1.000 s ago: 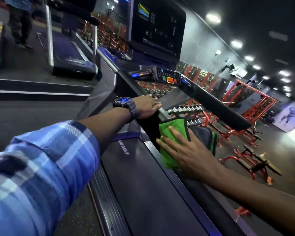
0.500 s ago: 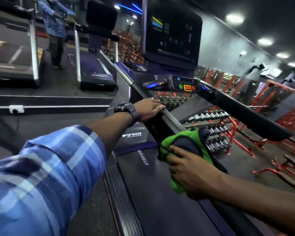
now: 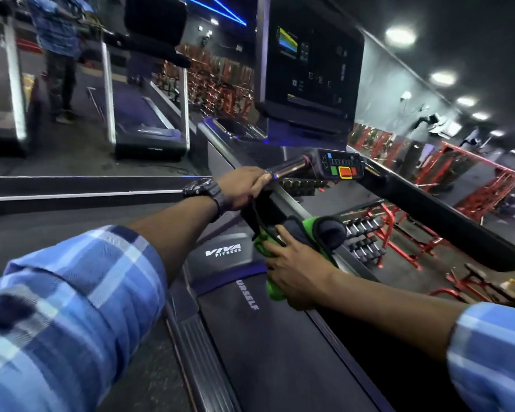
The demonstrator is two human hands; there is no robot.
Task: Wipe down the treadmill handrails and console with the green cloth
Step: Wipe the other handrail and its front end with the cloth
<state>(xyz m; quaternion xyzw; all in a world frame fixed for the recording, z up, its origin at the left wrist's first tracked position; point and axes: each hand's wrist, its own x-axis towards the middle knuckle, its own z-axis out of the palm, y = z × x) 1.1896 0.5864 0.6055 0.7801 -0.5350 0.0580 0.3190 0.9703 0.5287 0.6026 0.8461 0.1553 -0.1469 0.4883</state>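
Green cloth [image 3: 272,288] now higher up handrail [image 3: 295,205], right hand [image 3: 298,272] gripping; left hand [image 3: 244,187] clasping rail.

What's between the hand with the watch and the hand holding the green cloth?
In the head view, only a short bare stretch of dark handrail separates the left hand from the right hand gripping the green cloth.
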